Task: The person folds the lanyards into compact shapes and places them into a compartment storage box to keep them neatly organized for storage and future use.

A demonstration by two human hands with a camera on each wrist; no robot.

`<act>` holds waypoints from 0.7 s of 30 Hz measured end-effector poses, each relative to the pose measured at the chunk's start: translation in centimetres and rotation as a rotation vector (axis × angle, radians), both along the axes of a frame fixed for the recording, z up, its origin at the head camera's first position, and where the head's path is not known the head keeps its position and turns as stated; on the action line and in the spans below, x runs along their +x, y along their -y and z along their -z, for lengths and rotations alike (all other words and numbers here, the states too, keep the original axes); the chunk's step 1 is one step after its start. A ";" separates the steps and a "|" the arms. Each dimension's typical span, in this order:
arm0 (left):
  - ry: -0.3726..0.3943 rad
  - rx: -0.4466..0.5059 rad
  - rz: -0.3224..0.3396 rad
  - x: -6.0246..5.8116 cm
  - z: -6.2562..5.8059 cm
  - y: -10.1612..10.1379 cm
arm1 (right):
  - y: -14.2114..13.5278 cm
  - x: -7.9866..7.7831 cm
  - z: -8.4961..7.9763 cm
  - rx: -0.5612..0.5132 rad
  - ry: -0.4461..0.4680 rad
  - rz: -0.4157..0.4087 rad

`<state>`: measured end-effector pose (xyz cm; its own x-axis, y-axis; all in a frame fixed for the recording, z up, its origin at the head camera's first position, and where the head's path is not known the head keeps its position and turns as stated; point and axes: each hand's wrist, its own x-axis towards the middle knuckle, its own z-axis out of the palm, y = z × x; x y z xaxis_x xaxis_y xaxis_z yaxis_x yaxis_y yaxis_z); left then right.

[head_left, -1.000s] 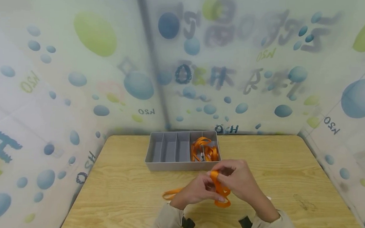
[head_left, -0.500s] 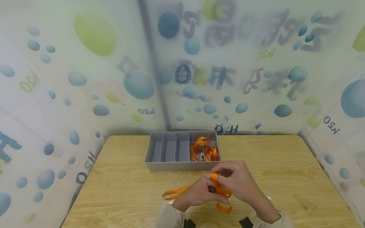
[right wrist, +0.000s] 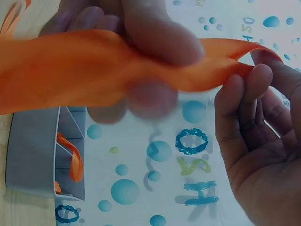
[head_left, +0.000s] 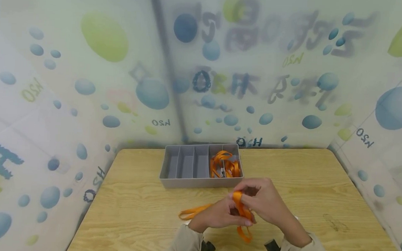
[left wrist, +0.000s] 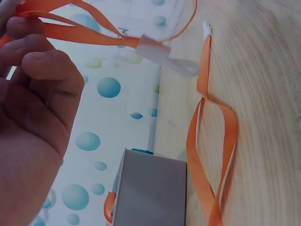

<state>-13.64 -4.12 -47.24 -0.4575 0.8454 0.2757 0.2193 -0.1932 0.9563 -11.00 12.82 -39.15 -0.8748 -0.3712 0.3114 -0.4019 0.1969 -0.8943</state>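
Evidently, left hand [head_left: 218, 215] and right hand [head_left: 265, 202] pinch the orange strap [right wrist: 89, 70] between their fingers [right wrist: 164, 35].

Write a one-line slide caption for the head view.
Left hand and right hand hold an orange strap in front of a gray divided tray on a wooden table.

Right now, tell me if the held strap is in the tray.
Out: the left hand and right hand hold the strap in front of the tray.
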 end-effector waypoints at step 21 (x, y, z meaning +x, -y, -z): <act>-0.039 -0.050 -0.220 -0.2 1.3 2.2 | -1.4 0.1 -0.4 0.016 -0.089 0.034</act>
<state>-13.88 -6.27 -48.52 -0.6224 0.7391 0.2574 0.2882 -0.0893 0.9534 -10.94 14.18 -38.75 -0.8561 -0.3477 0.3824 -0.4724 0.2260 -0.8519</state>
